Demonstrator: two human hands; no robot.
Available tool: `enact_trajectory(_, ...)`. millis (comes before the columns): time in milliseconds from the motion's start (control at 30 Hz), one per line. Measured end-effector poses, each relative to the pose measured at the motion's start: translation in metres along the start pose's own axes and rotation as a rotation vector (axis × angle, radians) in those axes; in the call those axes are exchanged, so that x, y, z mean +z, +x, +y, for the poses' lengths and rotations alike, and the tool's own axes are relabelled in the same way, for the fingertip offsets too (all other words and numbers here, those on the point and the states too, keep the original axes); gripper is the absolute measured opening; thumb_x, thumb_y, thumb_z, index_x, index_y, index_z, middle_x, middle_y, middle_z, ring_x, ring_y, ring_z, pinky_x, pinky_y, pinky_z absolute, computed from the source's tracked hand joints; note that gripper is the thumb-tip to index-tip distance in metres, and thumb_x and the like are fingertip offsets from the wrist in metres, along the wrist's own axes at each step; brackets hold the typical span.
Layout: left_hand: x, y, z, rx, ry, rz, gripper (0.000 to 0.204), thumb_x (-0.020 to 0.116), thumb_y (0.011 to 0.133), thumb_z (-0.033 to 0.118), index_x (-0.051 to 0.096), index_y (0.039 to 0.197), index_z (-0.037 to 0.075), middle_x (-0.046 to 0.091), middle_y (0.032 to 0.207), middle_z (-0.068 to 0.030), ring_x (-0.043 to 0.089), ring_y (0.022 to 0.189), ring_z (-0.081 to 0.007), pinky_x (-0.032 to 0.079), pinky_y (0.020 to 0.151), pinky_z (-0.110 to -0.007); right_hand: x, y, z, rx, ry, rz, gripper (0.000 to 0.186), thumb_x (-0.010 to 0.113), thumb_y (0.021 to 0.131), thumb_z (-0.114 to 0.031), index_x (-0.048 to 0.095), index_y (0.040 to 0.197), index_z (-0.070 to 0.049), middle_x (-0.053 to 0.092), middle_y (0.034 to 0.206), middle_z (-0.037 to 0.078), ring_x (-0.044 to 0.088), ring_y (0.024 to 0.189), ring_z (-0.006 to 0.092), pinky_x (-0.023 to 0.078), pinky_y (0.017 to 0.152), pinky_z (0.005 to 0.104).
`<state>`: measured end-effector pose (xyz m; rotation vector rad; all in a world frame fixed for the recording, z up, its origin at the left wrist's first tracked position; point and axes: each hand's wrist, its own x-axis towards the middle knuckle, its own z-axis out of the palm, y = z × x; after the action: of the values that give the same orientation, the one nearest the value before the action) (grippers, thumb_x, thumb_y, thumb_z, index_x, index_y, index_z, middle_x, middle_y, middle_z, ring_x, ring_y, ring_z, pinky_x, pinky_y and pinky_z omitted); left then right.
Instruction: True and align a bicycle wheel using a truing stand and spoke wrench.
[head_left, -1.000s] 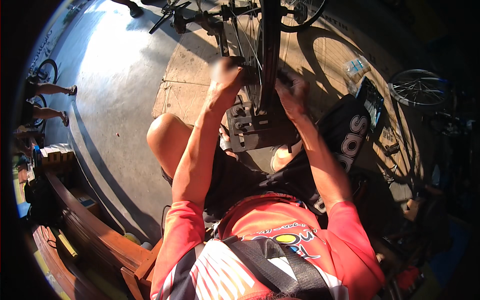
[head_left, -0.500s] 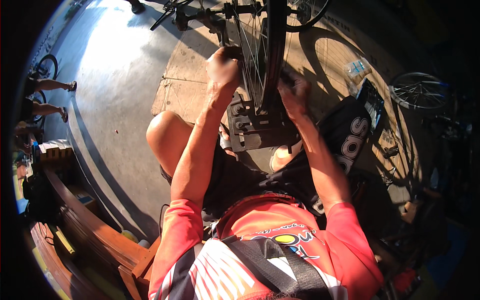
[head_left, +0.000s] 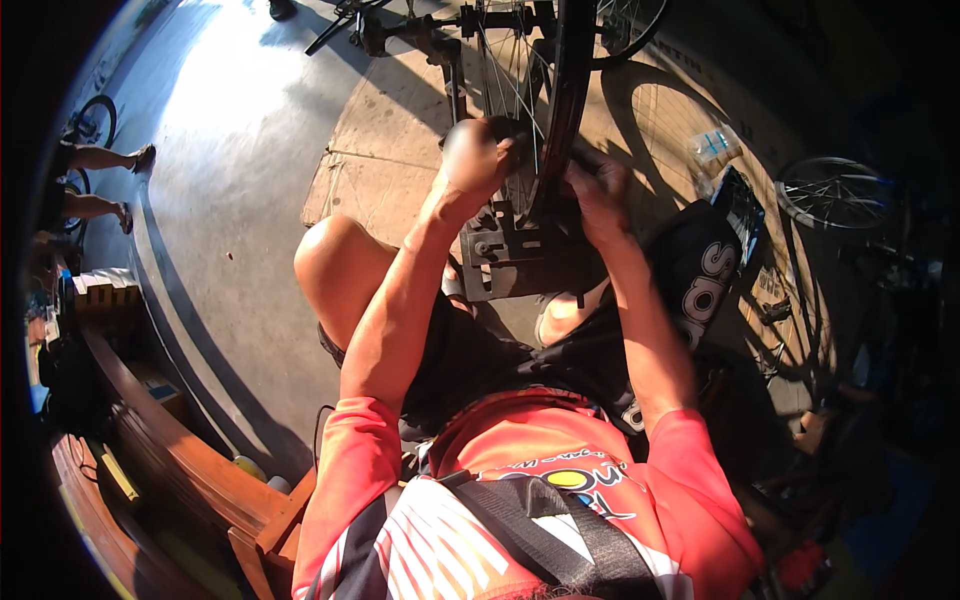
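Observation:
A spoked bicycle wheel [head_left: 570, 95] stands upright in a dark metal wheel stand [head_left: 530, 265] in front of me, between my knees. My left hand [head_left: 474, 160] is closed at the wheel's left side, its fingertips among the spokes near the rim. Whatever they pinch is too small to make out. On the other side of the rim, my right hand [head_left: 602, 198] has its fingers bent in toward the wheel. Shadow covers those fingertips, and what they hold is hidden.
Flattened cardboard [head_left: 370, 150] lies under the stand. To the right are a loose wheel [head_left: 835, 192] and a clear plastic bag [head_left: 712, 145]. A curved wooden bench [head_left: 180, 450] is at the lower left. A person's legs [head_left: 105, 158] and a bicycle show at the far left.
My left hand has come nearer to me and to the right, in toward the spokes. My right hand has lowered slightly and stays by the rim. The view has shifted a little.

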<state>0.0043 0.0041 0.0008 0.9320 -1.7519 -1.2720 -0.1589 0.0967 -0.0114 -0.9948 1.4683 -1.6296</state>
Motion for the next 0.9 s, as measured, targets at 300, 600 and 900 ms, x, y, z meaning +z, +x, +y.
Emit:
enact_trajectory(300, 0.001, -0.001, -0.010, 0.108, -0.070, 0.045, 0.028, 0.066, 0.093, 0.020, 0.070, 0.107, -0.003, 0.071, 0.093, -0.0216, 0.069, 0.085, -0.0331, 0.054, 0.077, -0.038, 0.001, -0.016, -0.014, 0.282, 0.332, -0.313, 0.030, 0.071, 0.092, -0.015, 0.070, 0.115, 0.004, 0.074, 0.091, 0.009, 0.070, 0.074, 0.0134, 0.057, 0.064, 0.0263)
enact_trajectory(600, 0.000, 0.005, -0.007, -0.006, -0.329, -0.081, 0.029, 0.066, 0.096, 0.018, 0.067, 0.111, -0.008, 0.074, 0.094, -0.0155, 0.069, 0.085, -0.0179, 0.054, 0.077, -0.033, -0.001, -0.009, -0.012, 0.372, 0.390, -0.403, 0.030, 0.069, 0.090, -0.012, 0.069, 0.115, 0.004, 0.074, 0.095, 0.009, 0.071, 0.079, 0.0145, 0.058, 0.066, 0.0278)
enact_trajectory(900, -0.003, 0.002, 0.007, -0.124, -0.401, -0.086, 0.030, 0.068, 0.098, 0.020, 0.066, 0.111, -0.007, 0.072, 0.091, -0.0085, 0.063, 0.079, -0.0105, 0.052, 0.070, -0.027, -0.002, -0.008, -0.026, 0.184, 0.075, -0.210, 0.019, 0.069, 0.089, -0.009, 0.071, 0.103, 0.004, 0.071, 0.082, 0.006, 0.066, 0.068, 0.0110, 0.056, 0.064, 0.0261)
